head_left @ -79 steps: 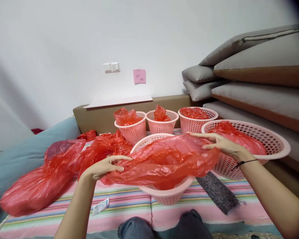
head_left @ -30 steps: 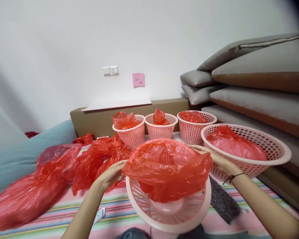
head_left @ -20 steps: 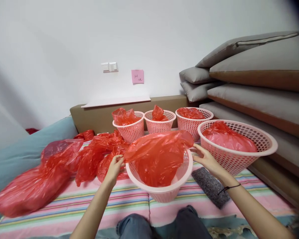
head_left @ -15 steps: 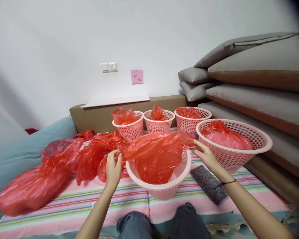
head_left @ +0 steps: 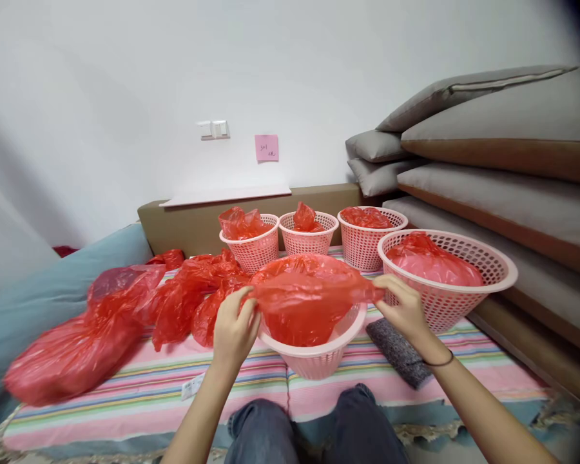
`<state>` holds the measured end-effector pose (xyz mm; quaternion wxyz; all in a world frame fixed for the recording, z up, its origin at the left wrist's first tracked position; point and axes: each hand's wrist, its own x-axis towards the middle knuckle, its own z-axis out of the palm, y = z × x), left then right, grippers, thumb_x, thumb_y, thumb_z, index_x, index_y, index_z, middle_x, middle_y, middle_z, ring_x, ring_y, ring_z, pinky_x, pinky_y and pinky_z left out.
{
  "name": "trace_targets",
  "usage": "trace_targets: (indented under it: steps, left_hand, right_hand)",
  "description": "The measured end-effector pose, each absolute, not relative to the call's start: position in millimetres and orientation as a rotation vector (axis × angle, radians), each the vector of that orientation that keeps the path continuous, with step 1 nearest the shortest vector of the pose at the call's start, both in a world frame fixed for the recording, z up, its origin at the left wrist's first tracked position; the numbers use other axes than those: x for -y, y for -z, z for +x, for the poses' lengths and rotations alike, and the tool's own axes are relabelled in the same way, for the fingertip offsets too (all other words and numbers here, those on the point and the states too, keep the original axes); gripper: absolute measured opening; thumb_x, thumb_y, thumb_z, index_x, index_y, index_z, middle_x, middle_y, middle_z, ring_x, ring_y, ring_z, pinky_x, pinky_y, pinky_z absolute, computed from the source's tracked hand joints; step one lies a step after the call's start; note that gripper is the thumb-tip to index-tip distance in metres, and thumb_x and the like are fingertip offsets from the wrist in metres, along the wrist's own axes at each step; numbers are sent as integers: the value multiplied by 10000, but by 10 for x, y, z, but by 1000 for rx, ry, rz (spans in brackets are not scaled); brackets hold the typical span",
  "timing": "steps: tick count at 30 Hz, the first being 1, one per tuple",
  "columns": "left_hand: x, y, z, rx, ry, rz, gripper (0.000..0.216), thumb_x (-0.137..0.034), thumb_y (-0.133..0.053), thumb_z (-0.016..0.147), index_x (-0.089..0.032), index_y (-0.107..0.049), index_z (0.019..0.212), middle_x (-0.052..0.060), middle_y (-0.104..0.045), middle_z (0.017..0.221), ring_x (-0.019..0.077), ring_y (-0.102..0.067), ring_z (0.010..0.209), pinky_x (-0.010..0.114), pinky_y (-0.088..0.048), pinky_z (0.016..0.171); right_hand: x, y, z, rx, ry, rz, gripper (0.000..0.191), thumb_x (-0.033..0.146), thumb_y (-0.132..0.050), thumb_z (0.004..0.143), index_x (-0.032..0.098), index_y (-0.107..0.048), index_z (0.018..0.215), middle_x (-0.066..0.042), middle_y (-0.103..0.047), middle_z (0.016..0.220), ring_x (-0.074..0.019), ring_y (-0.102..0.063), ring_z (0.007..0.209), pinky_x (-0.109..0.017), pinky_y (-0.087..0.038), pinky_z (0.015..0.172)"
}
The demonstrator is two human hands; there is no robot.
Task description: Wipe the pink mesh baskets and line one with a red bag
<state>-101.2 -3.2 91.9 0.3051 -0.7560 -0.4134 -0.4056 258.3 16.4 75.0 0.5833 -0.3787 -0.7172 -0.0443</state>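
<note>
A pink perforated plastic basket (head_left: 314, 351) stands right in front of me, with a red plastic bag (head_left: 302, 322) inside it and spread over its mouth. My left hand (head_left: 236, 319) pinches the bag's edge at the left of the basket. At the right side, my right hand (head_left: 403, 306) grips the opposite end of the same edge. Between the two hands the edge is drawn out in a band across the opening. What lies inside the bag, if anything, cannot be made out.
Several pink baskets holding red bags stand behind and right, including a wide basket (head_left: 447, 303). Filled red bags (head_left: 77, 354) lie at left. A dark grey folded cloth (head_left: 400, 354) rests by my right forearm. Grey cushions (head_left: 502, 193) are stacked at right. A small white label (head_left: 192, 386) lies on the striped cloth (head_left: 140, 412).
Both hands have closed on the bag's edge, which was looser and puffed up before. The edge is now lower and stretched between them.
</note>
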Motion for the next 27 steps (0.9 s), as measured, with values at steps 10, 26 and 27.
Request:
trace_targets:
  steps: [10, 26, 27]
  left_hand:
    - [697, -194, -1178, 1093, 1239, -2194, 242, -55, -580, 884, -217, -644, 1052, 87, -722, 971, 209, -686, 970, 355, -556, 869]
    - [553, 264, -949, 1645, 1497, -2125, 353, -114, -410, 929, -237, -673, 1129, 111, -648, 1225, 244, -622, 1161, 437, -530, 960]
    - [551, 169, -940, 1691, 1584, -2039, 352, -138, -409, 941, -242, -645, 1181, 114, -630, 1242, 246, -599, 1191, 446, -510, 989]
  right_hand:
    - [326, 0, 2591, 1575, 173, -937, 183, 129, -633, 834, 270, -665, 946, -63, -724, 922, -260, -692, 897, -466, -565, 838]
    - [160, 388, 2566, 1473, 18, -1191, 234, 286, -513, 943, 238, -701, 1073, -108, -724, 1085, -270, -665, 1028, -489, -530, 923]
    - [161, 355, 2559, 1411, -52, -1210, 272, 312, -499, 952, 229, -680, 1138, -120, -705, 1146, -277, -647, 1086, -500, -513, 957]
